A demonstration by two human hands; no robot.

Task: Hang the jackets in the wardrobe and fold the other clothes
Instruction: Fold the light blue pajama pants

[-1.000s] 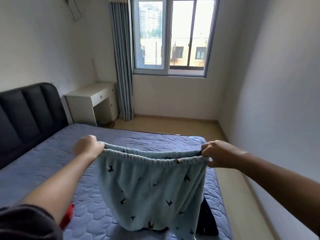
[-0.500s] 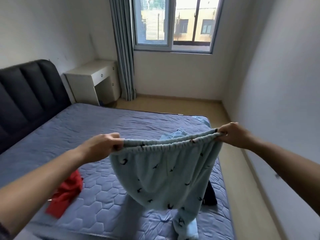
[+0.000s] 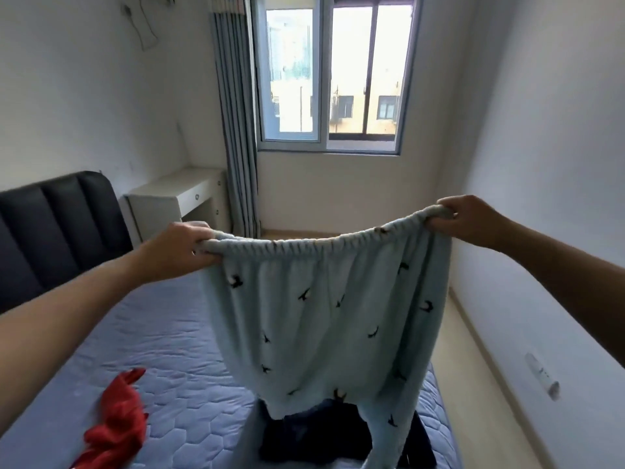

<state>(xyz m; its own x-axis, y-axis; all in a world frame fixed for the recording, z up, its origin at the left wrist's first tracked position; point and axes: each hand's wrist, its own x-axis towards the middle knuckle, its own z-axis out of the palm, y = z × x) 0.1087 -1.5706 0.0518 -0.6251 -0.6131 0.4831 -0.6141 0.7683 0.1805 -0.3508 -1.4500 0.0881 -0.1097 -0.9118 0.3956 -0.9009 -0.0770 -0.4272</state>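
pale-blue trousers [image 3: 324, 319] hide most of a dark garment [image 3: 318, 434] below.

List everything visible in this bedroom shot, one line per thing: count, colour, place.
trousers: one, pale blue with small black prints, held up by the waistband above the bed
red garment: one, red, crumpled on the bed, lower left
dark garment: one, dark, on the bed under the trousers
bed: one, blue-grey quilted, left and centre
headboard: one, black padded, far left
desk: one, white, corner beside the headboard
curtain: one, grey-blue, left of the window
window: one, grey frame, far wall
left hand: one, grips the waistband's left end
right hand: one, grips the waistband's right end
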